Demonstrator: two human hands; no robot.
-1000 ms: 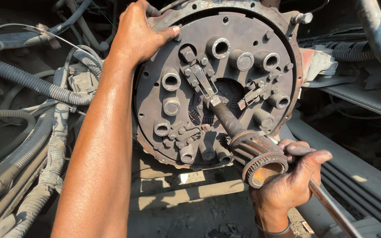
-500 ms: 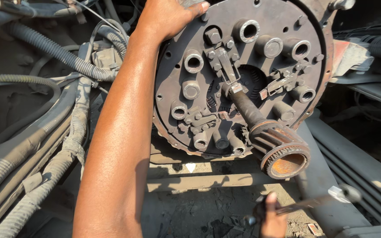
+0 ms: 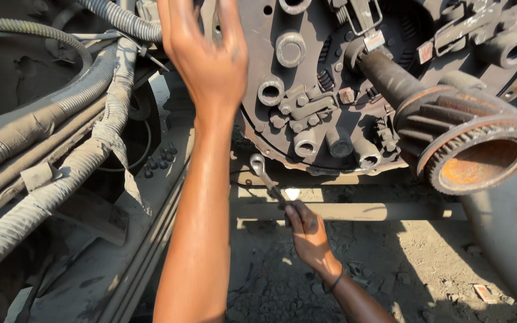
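A round, rusty clutch pressure plate (image 3: 315, 78) with bolts and levers fills the upper middle. A splined shaft with a rusty toothed end (image 3: 474, 149) sticks out of its centre toward me. My left hand (image 3: 210, 60) is raised against the plate's left rim and holds it; the fingertips run off the top edge. Below the plate, my right hand (image 3: 309, 236) grips the handle of a ring wrench (image 3: 264, 176). The wrench's ring end points up, just under the plate's lower rim.
Corrugated hoses and cables (image 3: 43, 119) run along the left. Several small bolts (image 3: 157, 164) lie on the frame rail (image 3: 145, 239). A crossmember (image 3: 354, 209) passes under the plate, a thick pipe (image 3: 504, 239) slants at the right, and dirt ground (image 3: 402, 263) lies below.
My right hand let go of the shaft's toothed end, dropped below the plate and now holds the ring wrench. The view has moved closer and lower. My left hand stays on the rim.
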